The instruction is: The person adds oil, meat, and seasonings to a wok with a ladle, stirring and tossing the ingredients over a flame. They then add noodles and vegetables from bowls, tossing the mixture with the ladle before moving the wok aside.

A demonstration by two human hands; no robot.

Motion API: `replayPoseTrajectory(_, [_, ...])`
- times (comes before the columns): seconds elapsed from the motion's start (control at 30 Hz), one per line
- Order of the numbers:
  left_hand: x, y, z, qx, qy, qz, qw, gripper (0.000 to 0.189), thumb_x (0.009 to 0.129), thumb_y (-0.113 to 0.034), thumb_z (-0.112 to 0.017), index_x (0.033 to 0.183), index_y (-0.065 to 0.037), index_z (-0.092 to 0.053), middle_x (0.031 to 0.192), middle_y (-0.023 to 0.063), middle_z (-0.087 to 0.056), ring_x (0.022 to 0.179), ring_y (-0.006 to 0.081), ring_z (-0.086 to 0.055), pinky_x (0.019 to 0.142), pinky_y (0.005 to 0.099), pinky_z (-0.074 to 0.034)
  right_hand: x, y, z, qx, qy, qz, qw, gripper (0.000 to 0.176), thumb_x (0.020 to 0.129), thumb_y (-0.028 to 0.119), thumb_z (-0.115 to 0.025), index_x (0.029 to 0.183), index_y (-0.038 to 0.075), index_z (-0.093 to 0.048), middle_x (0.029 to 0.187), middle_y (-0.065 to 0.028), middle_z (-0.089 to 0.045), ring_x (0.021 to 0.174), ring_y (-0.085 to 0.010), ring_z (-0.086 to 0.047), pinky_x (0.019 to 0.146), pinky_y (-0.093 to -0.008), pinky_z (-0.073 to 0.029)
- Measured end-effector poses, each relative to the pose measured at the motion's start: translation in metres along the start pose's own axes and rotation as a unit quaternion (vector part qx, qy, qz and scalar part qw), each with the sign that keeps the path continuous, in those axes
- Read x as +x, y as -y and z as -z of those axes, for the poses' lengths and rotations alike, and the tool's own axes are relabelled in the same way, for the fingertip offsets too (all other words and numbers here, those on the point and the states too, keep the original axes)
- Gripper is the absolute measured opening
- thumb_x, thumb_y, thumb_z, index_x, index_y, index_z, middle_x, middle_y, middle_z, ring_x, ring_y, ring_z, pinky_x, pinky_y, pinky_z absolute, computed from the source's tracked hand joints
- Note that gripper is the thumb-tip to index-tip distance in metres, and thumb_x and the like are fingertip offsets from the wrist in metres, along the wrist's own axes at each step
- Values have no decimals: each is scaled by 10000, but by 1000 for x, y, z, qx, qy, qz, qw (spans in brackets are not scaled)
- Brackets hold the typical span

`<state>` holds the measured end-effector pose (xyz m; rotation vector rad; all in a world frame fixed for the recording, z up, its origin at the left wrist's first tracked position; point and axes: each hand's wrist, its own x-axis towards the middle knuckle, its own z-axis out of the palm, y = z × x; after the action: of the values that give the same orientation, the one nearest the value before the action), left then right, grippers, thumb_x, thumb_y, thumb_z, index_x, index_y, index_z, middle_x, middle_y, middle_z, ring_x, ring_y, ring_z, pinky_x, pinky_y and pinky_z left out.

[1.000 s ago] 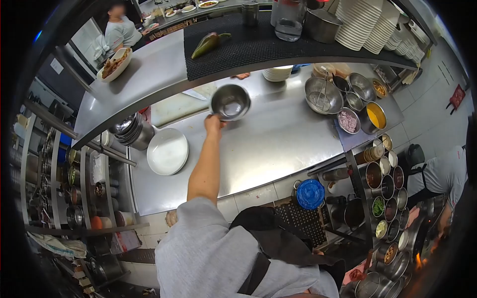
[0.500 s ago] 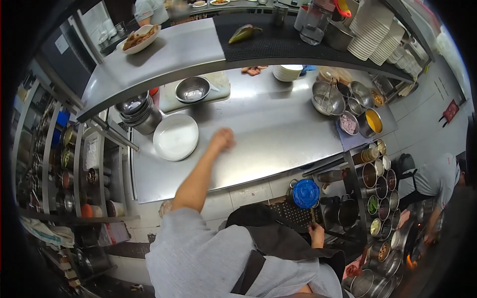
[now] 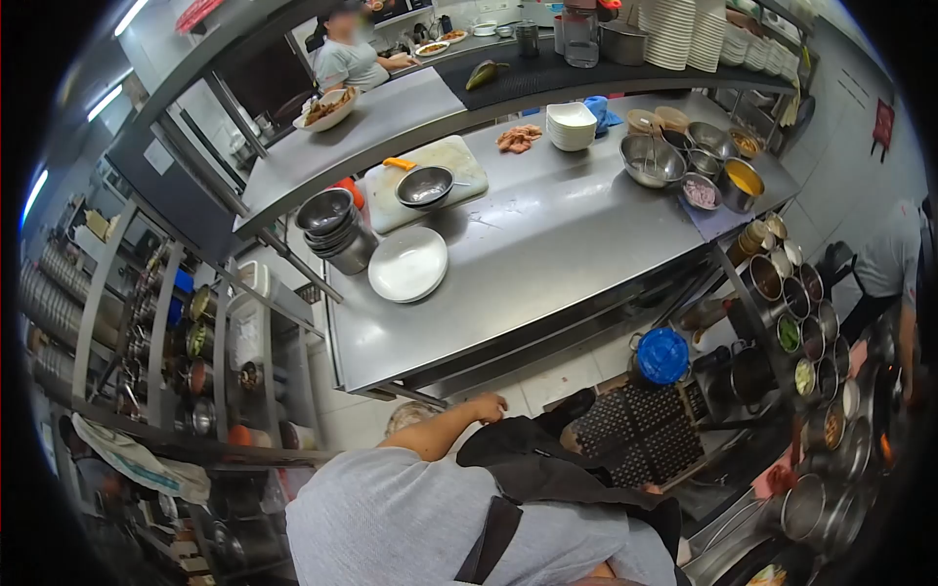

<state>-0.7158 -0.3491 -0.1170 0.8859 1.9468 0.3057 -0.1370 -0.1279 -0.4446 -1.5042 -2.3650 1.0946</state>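
Note:
My left hand (image 3: pixel 486 406) hangs in front of my dark apron (image 3: pixel 532 451), below the front edge of the steel worktable (image 3: pixel 547 249). Its fingers look curled in, and I see nothing in them. Of my right hand (image 3: pixel 652 488) only a sliver shows at the apron's right edge; its fingers are hidden. A stack of white plates (image 3: pixel 408 264) lies on the table's left part, beyond my left hand and apart from it. Behind the plates, a steel bowl (image 3: pixel 425 186) rests on a white cutting board (image 3: pixel 464 161) with an orange-handled tool (image 3: pixel 399 163).
Stacked steel bowls (image 3: pixel 327 215) flank the plates. White square bowls (image 3: pixel 571 127) and raw meat pieces (image 3: pixel 518 139) sit farther back. A blue-lidded bucket (image 3: pixel 662 355) stands on the floor beside a black mat (image 3: pixel 635 430). A co-worker (image 3: pixel 884 259) is at the stove, right; another person (image 3: pixel 349 63) stands behind the shelf.
My left hand has come back from above the table to my apron. My right hand is now mostly hidden. The view has shifted, so the table appears farther right and more shows behind the shelf.

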Motion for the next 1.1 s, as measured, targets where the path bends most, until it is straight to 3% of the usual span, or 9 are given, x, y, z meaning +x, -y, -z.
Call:
replayPoseTrajectory(0.03, [-11, 26, -7, -48, 34, 148, 987, 325, 721, -201, -579, 1016, -81, -646, 956, 147, -657, 913, 290, -626, 806, 369, -496, -34, 16, -2, 50, 6, 66, 997, 193, 726, 141, -602, 841, 7, -678, 878, -194, -650, 874, -336, -628, 779, -400, -485])
replayPoseTrajectory(0.17, [22, 233, -81, 306, 58, 76, 947, 312, 709, -233, -548, 913, -44, -689, 1030, 188, -634, 967, 298, -619, 830, 377, -490, -116, 99, 77, -162, 102, -215, 958, 197, 725, 146, -596, 842, 12, -681, 880, -195, -650, 877, -333, -629, 786, -402, -487])
replayPoseTrajectory(0.3, [-105, 148, -28, 103, -3, 241, 965, 314, 692, -215, -542, 895, -20, -684, 963, 195, -650, 863, 286, -655, 761, 363, -519, -112, 160, 85, -185, 97, -183, 961, 203, 723, 150, -590, 844, 17, -684, 882, -196, -650, 879, -330, -630, 792, -404, -489])
replayPoseTrajectory(0.57, [-131, 220, -70, -230, -164, 105, 953, 370, 712, -154, -564, 1068, -68, -617, 731, 119, -657, 585, 220, -639, 546, 338, -539, -77, 442, 100, -239, 89, -55, 965, 218, 726, 156, -570, 858, 32, -692, 882, -201, -648, 883, -326, -631, 809, -416, -498])
replayPoseTrajectory(0.77, [-249, 383, -138, -262, -231, 218, 911, 299, 732, -213, -543, 979, -92, -659, 778, 140, -665, 654, 233, -646, 606, 358, -522, -11, 517, 0, -360, 116, 111, 919, 230, 755, 139, -553, 882, -12, -671, 895, -229, -633, 894, -345, -616, 803, -434, -487])
replayPoseTrajectory(0.87, [-351, 513, -230, -128, -213, 292, 923, 289, 716, -147, -584, 977, -50, -662, 877, 135, -677, 723, 258, -658, 700, 371, -521, -22, 605, -80, -101, 79, 132, 983, 261, 775, 145, -577, 970, -19, -631, 1051, -267, -581, 981, -395, -557, 852, -455, -439])
replayPoseTrajectory(0.93, [-456, 516, -235, -77, -78, 423, 899, 256, 781, -210, -544, 884, -13, -671, 766, 168, -670, 719, 270, -663, 718, 398, -513, -54, 686, -123, -129, -62, 476, 868, 250, 783, 153, -622, 1009, 47, -602, 945, -210, -602, 898, -398, -567, 814, -432, -460])
replayPoseTrajectory(1.07, [-569, 596, -327, -390, -52, 616, 682, 194, 746, -157, -529, 785, -61, -692, 807, 173, -663, 736, 226, -663, 652, 371, -516, -102, 832, -173, -71, 8, 528, 847, 293, 828, 148, -596, 1076, -5, -567, 1145, -200, -549, 1048, -371, -525, 886, -408, -436])
replayPoseTrajectory(1.1, [-595, 591, -337, -30, -11, 447, 894, 177, 782, -131, -504, 816, -81, -670, 772, 148, -651, 688, 201, -651, 569, 377, -514, -110, 859, -182, -70, 45, 524, 847, 302, 826, 161, -601, 1081, 1, -568, 1156, -196, -545, 1053, -373, -521, 893, -402, -433])
